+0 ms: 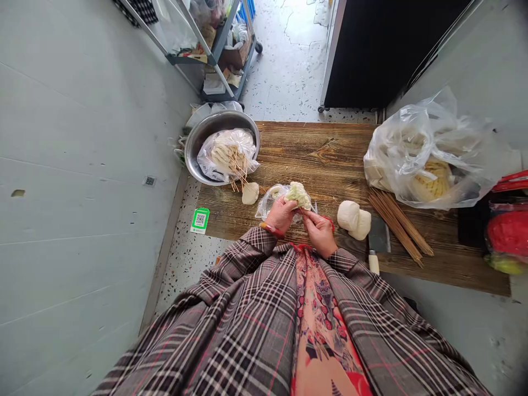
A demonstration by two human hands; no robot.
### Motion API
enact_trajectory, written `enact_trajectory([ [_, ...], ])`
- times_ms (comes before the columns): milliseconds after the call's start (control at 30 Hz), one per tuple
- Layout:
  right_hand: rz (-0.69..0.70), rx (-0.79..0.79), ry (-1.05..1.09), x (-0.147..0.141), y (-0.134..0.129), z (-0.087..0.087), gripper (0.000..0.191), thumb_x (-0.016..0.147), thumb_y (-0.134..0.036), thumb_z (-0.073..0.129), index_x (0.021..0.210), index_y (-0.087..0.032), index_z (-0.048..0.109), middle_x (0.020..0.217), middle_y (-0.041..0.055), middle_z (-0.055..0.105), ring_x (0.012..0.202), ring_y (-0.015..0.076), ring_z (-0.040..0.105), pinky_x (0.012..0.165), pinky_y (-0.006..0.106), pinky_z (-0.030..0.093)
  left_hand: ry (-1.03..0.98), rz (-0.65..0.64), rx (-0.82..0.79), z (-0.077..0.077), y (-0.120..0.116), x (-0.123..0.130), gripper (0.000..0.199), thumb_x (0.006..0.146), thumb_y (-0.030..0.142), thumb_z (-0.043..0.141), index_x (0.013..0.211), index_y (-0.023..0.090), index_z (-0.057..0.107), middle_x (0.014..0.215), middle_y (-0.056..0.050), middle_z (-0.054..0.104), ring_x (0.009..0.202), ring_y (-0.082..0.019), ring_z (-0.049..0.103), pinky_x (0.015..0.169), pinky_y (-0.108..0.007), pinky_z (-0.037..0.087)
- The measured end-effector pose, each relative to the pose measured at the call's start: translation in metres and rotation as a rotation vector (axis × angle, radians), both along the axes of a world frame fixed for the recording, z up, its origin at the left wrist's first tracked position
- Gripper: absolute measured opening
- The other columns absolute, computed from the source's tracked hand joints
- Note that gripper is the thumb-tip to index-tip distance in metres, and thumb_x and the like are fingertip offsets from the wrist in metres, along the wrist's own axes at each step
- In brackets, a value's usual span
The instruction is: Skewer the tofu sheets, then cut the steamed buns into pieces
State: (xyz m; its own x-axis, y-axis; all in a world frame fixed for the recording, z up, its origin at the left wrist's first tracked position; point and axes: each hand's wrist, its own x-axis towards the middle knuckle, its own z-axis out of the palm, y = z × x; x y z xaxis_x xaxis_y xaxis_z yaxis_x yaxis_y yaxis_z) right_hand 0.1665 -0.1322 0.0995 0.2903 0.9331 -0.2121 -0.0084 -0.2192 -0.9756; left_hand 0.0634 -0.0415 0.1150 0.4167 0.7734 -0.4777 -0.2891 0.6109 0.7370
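A pale cauliflower floret [298,193] is held up in front of me by my left hand [282,213], its fingers closed around the base. Close beside it, my right hand [320,231] is pinched on a thin wooden skewer [302,210], only a short bit of which shows below the floret. Beneath both hands lies a clear plastic bag [264,207] with pale pieces in it. To the right sit white rounded blocks [353,219], and a bundle of wooden skewers [398,223] lies past them. A cleaver [379,235] with a pale handle rests between.
A metal basin [192,157] at the left holds bagged, skewered pale pieces [229,154]. One white slice [250,193] lies beside it. A large plastic bag [429,137] stands right on the wooden table [289,143]. A QR card [200,220] lies at the left edge; a wheeled shelf [218,49] stands beyond.
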Motion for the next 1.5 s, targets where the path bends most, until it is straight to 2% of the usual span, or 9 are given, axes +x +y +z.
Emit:
enact_trajectory([
  [133, 0.014, -0.012, -0.001, 0.003, 0.001, 0.001, 0.04, 0.089, -0.04, 0.052, 0.112, -0.019, 0.077, 0.07, 0.0036, 0.069, 0.073, 0.0205, 0.063, 0.065, 0.03, 0.051, 0.009, -0.027, -0.034, 0.004, 0.004, -0.005, 0.035, 0.063, 0.026, 0.082, 0.093, 0.016, 0.067, 0.093, -0.007, 0.072, 0.085, -0.019, 0.066, 0.074, -0.031, 0.052],
  [233, 0.031, -0.04, -0.016, 0.005, 0.001, 0.002, 0.04, 0.09, -0.039, 0.051, 0.114, -0.018, 0.076, 0.067, 0.0023, 0.068, 0.068, 0.0188, 0.063, 0.064, 0.029, 0.05, 0.034, -0.042, -0.046, 0.01, 0.007, -0.01, 0.041, 0.064, 0.031, 0.083, 0.098, 0.015, 0.066, 0.098, -0.008, 0.072, 0.091, -0.021, 0.067, 0.077, -0.032, 0.053],
  [433, 0.043, -0.006, -0.135, 0.003, 0.001, 0.005, 0.036, 0.088, -0.038, 0.052, 0.104, -0.02, 0.078, 0.083, 0.0056, 0.075, 0.084, 0.022, 0.068, 0.076, 0.032, 0.052, 0.17, 0.085, -0.005, 0.011, 0.01, -0.008, 0.036, 0.069, 0.033, 0.079, 0.098, 0.017, 0.064, 0.091, -0.003, 0.07, 0.085, -0.016, 0.066, 0.074, -0.026, 0.051],
  [533, 0.057, -0.017, -0.129, 0.003, 0.001, 0.008, 0.034, 0.088, -0.038, 0.052, 0.102, -0.021, 0.078, 0.081, 0.0055, 0.075, 0.084, 0.0226, 0.068, 0.074, 0.032, 0.052, 0.174, 0.113, 0.034, 0.006, 0.009, -0.006, 0.032, 0.071, 0.037, 0.077, 0.091, 0.016, 0.065, 0.085, -0.002, 0.069, 0.086, -0.016, 0.066, 0.079, -0.027, 0.05],
  [767, 0.053, -0.048, -0.076, 0.001, -0.001, 0.007, 0.035, 0.088, -0.041, 0.053, 0.102, -0.021, 0.078, 0.071, 0.0046, 0.07, 0.079, 0.0223, 0.065, 0.066, 0.03, 0.049, 0.16, 0.069, 0.096, -0.002, 0.008, -0.007, 0.045, 0.069, 0.055, 0.079, 0.08, 0.015, 0.061, 0.079, -0.002, 0.065, 0.083, -0.016, 0.063, 0.079, -0.028, 0.047],
  [933, 0.033, -0.034, -0.075, -0.001, -0.001, 0.006, 0.037, 0.089, -0.043, 0.051, 0.098, -0.02, 0.078, 0.072, 0.0056, 0.069, 0.077, 0.0222, 0.063, 0.065, 0.03, 0.047, 0.143, 0.049, 0.109, -0.001, 0.003, -0.005, 0.047, 0.068, 0.056, 0.08, 0.084, 0.015, 0.065, 0.083, -0.004, 0.067, 0.088, -0.019, 0.063, 0.082, -0.03, 0.046],
  [1133, 0.032, -0.055, -0.074, 0.001, -0.003, 0.001, 0.043, 0.09, -0.05, 0.051, 0.091, -0.016, 0.077, 0.066, 0.0044, 0.064, 0.067, 0.0187, 0.055, 0.06, 0.027, 0.042, 0.148, 0.004, 0.107, 0.001, -0.007, 0.0, 0.042, 0.071, 0.055, 0.078, 0.082, 0.016, 0.067, 0.083, -0.004, 0.067, 0.079, -0.016, 0.06, 0.079, -0.03, 0.047],
  [1333, 0.043, -0.127, 0.023, 0.006, -0.014, -0.007, 0.049, 0.087, -0.057, 0.053, 0.09, -0.013, 0.075, 0.057, -0.0021, 0.049, 0.053, 0.0122, 0.039, 0.05, 0.025, 0.031, 0.204, -0.017, 0.089, -0.01, -0.015, 0.003, 0.043, 0.072, 0.056, 0.076, 0.08, 0.015, 0.066, 0.081, -0.004, 0.066, 0.077, -0.015, 0.059, 0.076, -0.029, 0.046],
  [1500, 0.026, -0.174, -0.033, 0.012, -0.026, -0.014, 0.048, 0.087, -0.055, 0.054, 0.093, -0.013, 0.076, 0.057, -0.0029, 0.047, 0.054, 0.0116, 0.036, 0.051, 0.025, 0.029, 0.153, -0.036, 0.032, -0.027, -0.027, 0.011, 0.044, 0.069, 0.058, 0.078, 0.078, 0.016, 0.066, 0.078, -0.002, 0.064, 0.073, -0.013, 0.057, 0.073, -0.027, 0.046],
])
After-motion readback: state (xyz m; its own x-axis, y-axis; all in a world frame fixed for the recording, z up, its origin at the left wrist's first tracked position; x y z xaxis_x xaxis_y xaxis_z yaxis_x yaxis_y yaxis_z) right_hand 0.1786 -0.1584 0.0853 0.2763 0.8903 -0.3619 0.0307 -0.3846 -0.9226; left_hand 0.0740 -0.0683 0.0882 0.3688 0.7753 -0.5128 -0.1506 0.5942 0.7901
